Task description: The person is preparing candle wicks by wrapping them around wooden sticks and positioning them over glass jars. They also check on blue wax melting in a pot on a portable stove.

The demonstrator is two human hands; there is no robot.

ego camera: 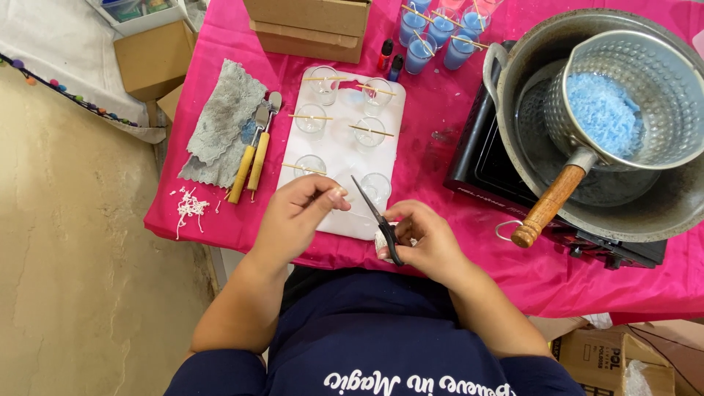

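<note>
Pink cloth covers the desk [455,132] beneath your hands. Your left hand [297,216] pinches a thin white wick, its fingers [330,196] narrowed on something light, limp and easily dropped. Just right, the scissors [375,215] point up-left towards them, stiff and sharp, your right hand [425,242] gripping the black handles.

Black-handled scissors [378,220], blades open, tips angled up-left, above white tray [345,158]

We are at a home craft table for candle making; a pink cloth [469,110] covers it; a portable stove [484,165] carries a pot of blue wax flakes [601,110]; cardboard boxes [308,26] stand around.
</note>
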